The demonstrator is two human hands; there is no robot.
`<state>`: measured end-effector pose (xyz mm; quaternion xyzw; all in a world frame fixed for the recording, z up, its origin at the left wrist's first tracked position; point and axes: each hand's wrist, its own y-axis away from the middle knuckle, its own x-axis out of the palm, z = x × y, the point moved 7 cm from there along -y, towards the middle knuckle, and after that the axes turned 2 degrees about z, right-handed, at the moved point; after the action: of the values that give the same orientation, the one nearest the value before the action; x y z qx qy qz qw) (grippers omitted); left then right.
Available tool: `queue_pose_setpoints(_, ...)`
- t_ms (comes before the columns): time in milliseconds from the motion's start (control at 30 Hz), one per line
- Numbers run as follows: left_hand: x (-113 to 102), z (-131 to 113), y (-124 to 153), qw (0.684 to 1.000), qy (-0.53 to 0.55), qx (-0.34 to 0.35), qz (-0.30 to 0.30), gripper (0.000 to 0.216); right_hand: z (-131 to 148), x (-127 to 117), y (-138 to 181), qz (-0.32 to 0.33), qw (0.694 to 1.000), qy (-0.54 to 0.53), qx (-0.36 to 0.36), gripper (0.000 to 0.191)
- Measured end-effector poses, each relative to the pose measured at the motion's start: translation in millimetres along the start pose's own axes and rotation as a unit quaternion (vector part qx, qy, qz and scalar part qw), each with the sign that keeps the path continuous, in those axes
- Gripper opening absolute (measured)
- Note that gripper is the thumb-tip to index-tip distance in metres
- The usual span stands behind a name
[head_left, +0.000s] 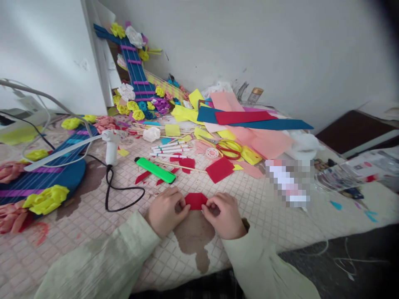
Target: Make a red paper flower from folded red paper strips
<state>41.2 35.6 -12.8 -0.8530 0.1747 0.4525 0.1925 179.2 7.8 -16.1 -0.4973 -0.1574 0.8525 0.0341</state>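
Note:
A small piece of red paper [195, 201], its upper corners slanted as if folded, is held low over the near part of the table. My left hand [168, 209] pinches its left edge between thumb and fingers. At the right edge, my right hand [222, 214] grips it the same way. Just beyond the hands lies a red paper square [220, 169], with smaller red scraps [186, 165] to its left. A bright green utility knife [155, 170] rests ahead of my left hand.
Scissors [229, 148], a tape roll [212, 153] and several markers [170, 148] lie farther back. Coloured paper sheets [255, 120] are heaped behind them. A white glue gun [111, 147] with a black cord stands left. Blue guitar-shaped crafts [73, 166] with paper flowers sit at far left and against the wall.

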Motion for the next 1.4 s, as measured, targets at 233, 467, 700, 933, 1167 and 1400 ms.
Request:
queue_pose_setpoints(233, -2.0, 1.7, 0.5, 0.999, 0.026, 0.021, 0.006, 0.012, 21.5, -0.1, 4.9, 0.003, 0.995, 0.032, -0.093, 0.017)
queue_pose_setpoints(467, -3.2, 0.6, 0.5, 1.0, 0.009, 0.001, 0.005, 0.014, 35.5, 0.7, 5.3, 0.04, 0.985, 0.065, -0.155, 0.027)
queue_pose_setpoints(700, -3.0, 2.5, 0.2, 1.0, 0.008, -0.016, 0.016, 0.015, 23.2, -3.8, 13.5, 0.027, 0.99, 0.044, -0.13, 0.031)
queue_pose_setpoints(933, -1.3, 5.2, -1.3, 0.999, 0.014, -0.026, 0.034, 0.016, 5.2, -14.1, 23.3, -0.008, 0.993, 0.041, -0.11, 0.026)
queue_pose_setpoints(1167, -1.1, 8.0, -1.8, 0.997, 0.041, -0.013, 0.064, 0.014, -2.4, -11.6, 25.6, -0.005, 0.995, 0.028, -0.096, 0.029)
queue_pose_setpoints(1400, -5.7, 9.1, -1.2, 0.997, 0.053, -0.009, 0.055, 0.011, -2.7, -17.7, 21.6, -0.039, 0.994, -0.036, -0.094, 0.027)
